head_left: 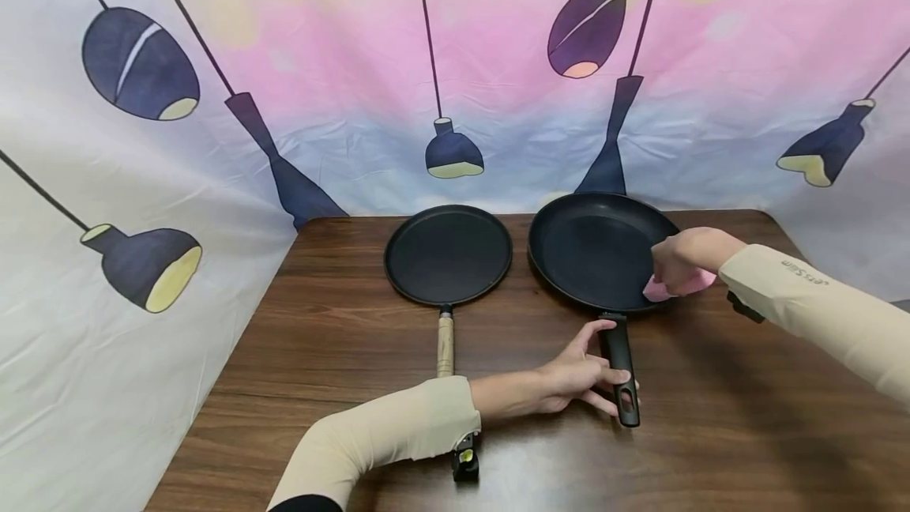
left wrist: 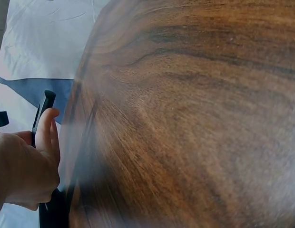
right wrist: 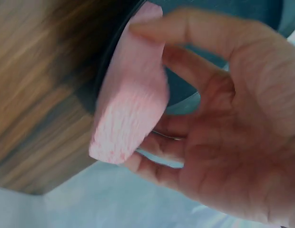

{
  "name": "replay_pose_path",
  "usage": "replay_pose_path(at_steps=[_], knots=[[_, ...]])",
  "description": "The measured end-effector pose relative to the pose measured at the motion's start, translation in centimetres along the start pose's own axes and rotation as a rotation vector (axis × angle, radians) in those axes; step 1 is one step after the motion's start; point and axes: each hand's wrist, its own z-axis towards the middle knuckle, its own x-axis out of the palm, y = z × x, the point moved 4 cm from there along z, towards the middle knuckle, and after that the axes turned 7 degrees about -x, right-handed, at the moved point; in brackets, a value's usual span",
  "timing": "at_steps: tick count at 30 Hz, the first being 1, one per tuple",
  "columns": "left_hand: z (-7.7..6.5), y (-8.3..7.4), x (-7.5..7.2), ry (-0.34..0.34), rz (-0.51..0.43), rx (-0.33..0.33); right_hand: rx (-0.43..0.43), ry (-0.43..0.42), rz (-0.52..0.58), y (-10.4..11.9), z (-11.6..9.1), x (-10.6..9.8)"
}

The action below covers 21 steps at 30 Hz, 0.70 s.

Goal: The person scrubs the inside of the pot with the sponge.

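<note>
A deep black frying pan (head_left: 593, 251) sits at the right back of the table, its handle pointing toward me. My left hand (head_left: 579, 374) holds the black handle (head_left: 620, 350) between thumb and fingers, also seen from the side in the left wrist view. At the pan's right side my right hand (head_left: 684, 257) grips a pink sponge (right wrist: 131, 109) against the inner edge. The right wrist view shows thumb and fingers on either side of the sponge, which lies along the pan's rim.
Left of the frying pan lies a flat black crepe pan (head_left: 448, 255) with a wooden handle (head_left: 445, 346), its end hidden behind my left sleeve. The wooden table (head_left: 320, 322) ends at a cloth backdrop (head_left: 355, 62) printed with lamps.
</note>
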Motion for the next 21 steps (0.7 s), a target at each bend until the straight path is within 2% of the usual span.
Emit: replay_pose_path(at_steps=[3,10,17,21], knots=[[0.05,-0.03,0.02,-0.008,-0.001,-0.002,-0.059,0.056,0.086,0.81,0.04,0.08],[0.14,0.01,0.04,-0.01,-0.009,-0.004,-0.112,0.078,0.277,1.03,-0.16,0.41],[0.05,-0.08,-0.09,-0.013,-0.014,-0.002,-0.244,0.106,0.323,1.02,0.55,0.5],[-0.05,-0.15,0.01,-0.003,-0.015,-0.007,-0.307,0.096,0.376,0.4,0.15,0.63]])
